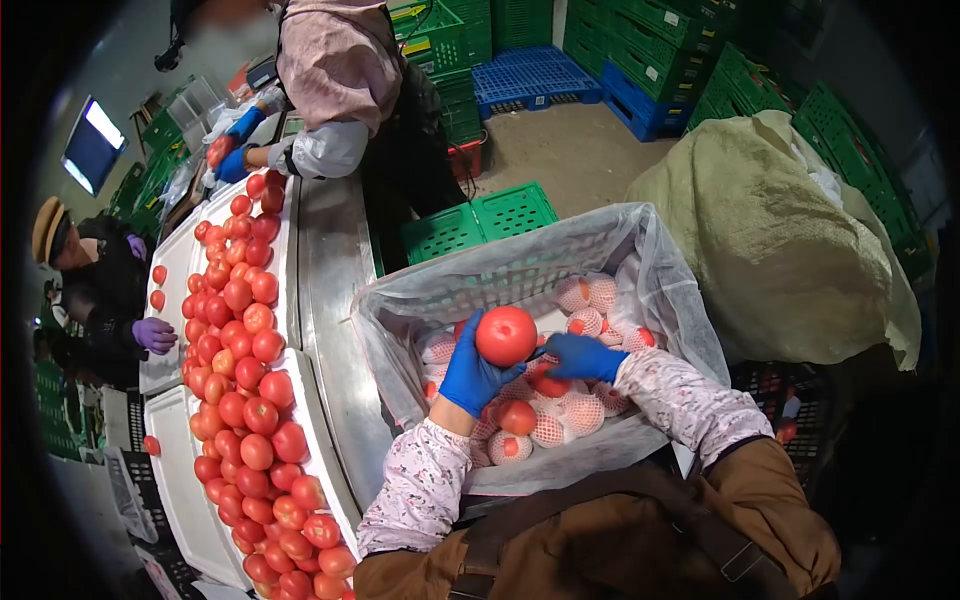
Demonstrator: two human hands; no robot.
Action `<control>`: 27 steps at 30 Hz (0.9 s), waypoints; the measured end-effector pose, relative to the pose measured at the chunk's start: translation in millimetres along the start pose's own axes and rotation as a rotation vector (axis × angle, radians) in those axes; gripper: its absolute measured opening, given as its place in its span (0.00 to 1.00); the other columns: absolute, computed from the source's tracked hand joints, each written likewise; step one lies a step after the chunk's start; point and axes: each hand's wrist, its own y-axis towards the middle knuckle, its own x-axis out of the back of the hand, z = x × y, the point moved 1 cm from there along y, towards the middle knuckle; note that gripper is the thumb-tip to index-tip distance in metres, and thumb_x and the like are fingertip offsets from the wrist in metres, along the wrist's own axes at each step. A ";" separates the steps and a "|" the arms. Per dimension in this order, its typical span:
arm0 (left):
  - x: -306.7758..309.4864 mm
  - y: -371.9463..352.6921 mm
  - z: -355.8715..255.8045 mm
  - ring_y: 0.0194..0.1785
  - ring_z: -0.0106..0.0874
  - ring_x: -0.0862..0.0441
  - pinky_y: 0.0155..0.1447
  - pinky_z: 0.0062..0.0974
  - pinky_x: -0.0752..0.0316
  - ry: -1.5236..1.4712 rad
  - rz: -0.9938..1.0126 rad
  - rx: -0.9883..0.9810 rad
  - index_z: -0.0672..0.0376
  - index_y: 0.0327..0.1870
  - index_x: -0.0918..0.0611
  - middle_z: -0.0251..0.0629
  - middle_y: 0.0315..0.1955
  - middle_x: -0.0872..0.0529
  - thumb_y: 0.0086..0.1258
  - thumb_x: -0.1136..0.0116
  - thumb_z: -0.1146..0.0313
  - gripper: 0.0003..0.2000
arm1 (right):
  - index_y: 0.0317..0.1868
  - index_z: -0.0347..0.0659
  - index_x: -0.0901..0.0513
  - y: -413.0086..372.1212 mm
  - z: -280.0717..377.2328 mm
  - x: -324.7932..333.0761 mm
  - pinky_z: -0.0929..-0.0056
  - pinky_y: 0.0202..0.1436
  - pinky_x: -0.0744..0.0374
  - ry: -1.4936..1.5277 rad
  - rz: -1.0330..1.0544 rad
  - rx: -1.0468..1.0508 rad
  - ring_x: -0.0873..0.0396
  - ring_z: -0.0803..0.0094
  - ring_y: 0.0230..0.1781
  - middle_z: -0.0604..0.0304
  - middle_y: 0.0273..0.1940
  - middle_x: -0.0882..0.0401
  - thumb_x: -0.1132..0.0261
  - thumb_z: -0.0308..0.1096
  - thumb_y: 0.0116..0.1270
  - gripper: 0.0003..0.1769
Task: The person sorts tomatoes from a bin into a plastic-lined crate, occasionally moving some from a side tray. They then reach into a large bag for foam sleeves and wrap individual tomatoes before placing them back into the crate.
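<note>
A large red tomato (506, 336) rests in my left hand (472, 366), which wears a blue glove and has its fingers wrapped round the fruit. Close to its right is my right hand (584, 358), also gloved in blue, with its fingers bent toward the left hand; a small dark item shows near the fingertips, too small to name. Both hands are over a lined crate (540, 268) that holds several tomatoes in pink-white foam nets (548, 428). A bare tomato (517, 417) lies among them, below the hands.
Many tomatoes (256, 450) lie on the white sorting surface at left, beside a metal ledge (345, 300). A co-worker in pink (335, 75) handles a tomato at the top; another person (100, 270) is at far left. A large sack (780, 240) stands right.
</note>
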 end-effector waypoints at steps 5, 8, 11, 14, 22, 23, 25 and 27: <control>8.9 0.2 9.3 0.55 0.51 0.32 0.37 0.45 0.22 -0.049 0.010 0.011 0.54 0.57 0.35 0.49 0.55 0.32 0.64 0.56 0.49 0.25 | 0.45 0.40 0.29 -15.7 28.3 -45.2 0.59 0.35 0.26 -0.216 -0.113 -0.120 0.26 0.51 0.38 0.46 0.43 0.32 0.38 0.38 0.48 0.23; 3.2 -4.1 3.5 0.56 0.50 0.32 0.36 0.46 0.22 -0.049 0.021 0.019 0.54 0.57 0.34 0.47 0.55 0.31 0.64 0.56 0.49 0.25 | 0.42 0.40 0.28 -5.7 25.1 -48.2 0.59 0.34 0.26 -0.113 -0.148 -0.019 0.25 0.53 0.35 0.46 0.40 0.30 0.40 0.33 0.48 0.18; -4.5 -6.1 3.4 0.58 0.48 0.34 0.40 0.44 0.23 0.121 0.011 -0.092 0.54 0.58 0.36 0.46 0.56 0.33 0.64 0.58 0.49 0.25 | 0.44 0.39 0.27 7.0 3.3 -20.6 0.65 0.38 0.25 0.234 -0.034 0.008 0.24 0.58 0.37 0.49 0.42 0.28 0.41 0.33 0.51 0.18; -10.6 -13.5 1.0 0.53 0.40 0.28 0.45 0.35 0.24 0.006 -0.013 -0.087 0.56 0.53 0.30 0.43 0.51 0.26 0.60 0.47 0.54 0.22 | 0.55 0.37 0.33 0.0 25.3 37.9 0.68 0.47 0.26 1.220 0.055 -0.179 0.26 0.64 0.47 0.51 0.52 0.31 0.41 0.36 0.56 0.26; -42.1 -31.8 2.4 0.43 0.32 0.22 0.49 0.26 0.26 1.147 -0.007 -0.594 0.67 0.47 0.27 0.43 0.40 0.20 0.60 0.50 0.76 0.14 | 0.59 0.37 0.41 -16.1 37.7 73.3 0.52 0.49 0.25 2.235 0.160 0.041 0.32 0.50 0.53 0.45 0.56 0.37 0.47 0.41 0.64 0.26; -34.6 -27.2 4.2 0.43 0.32 0.22 0.49 0.26 0.26 1.149 -0.003 -0.592 0.67 0.47 0.27 0.43 0.40 0.20 0.60 0.50 0.76 0.14 | 0.59 0.37 0.41 -16.5 40.3 71.3 0.52 0.49 0.25 2.236 0.155 0.042 0.32 0.50 0.53 0.45 0.56 0.37 0.47 0.41 0.64 0.26; -22.6 -18.3 5.1 0.38 0.25 0.21 0.44 0.23 0.25 0.908 -0.030 -0.509 0.61 0.45 0.25 0.36 0.37 0.18 0.41 0.30 0.76 0.25 | 0.59 0.36 0.41 -16.9 46.3 67.8 0.55 0.48 0.24 2.188 0.048 -0.056 0.32 0.51 0.54 0.45 0.56 0.37 0.48 0.42 0.65 0.27; -18.4 -19.0 6.9 0.40 0.28 0.21 0.45 0.26 0.25 0.913 -0.001 -0.499 0.61 0.45 0.26 0.38 0.39 0.19 0.46 0.33 0.73 0.22 | 0.59 0.38 0.41 -20.7 54.4 69.2 0.56 0.48 0.23 2.146 0.024 -0.102 0.32 0.51 0.54 0.45 0.55 0.36 0.48 0.42 0.65 0.26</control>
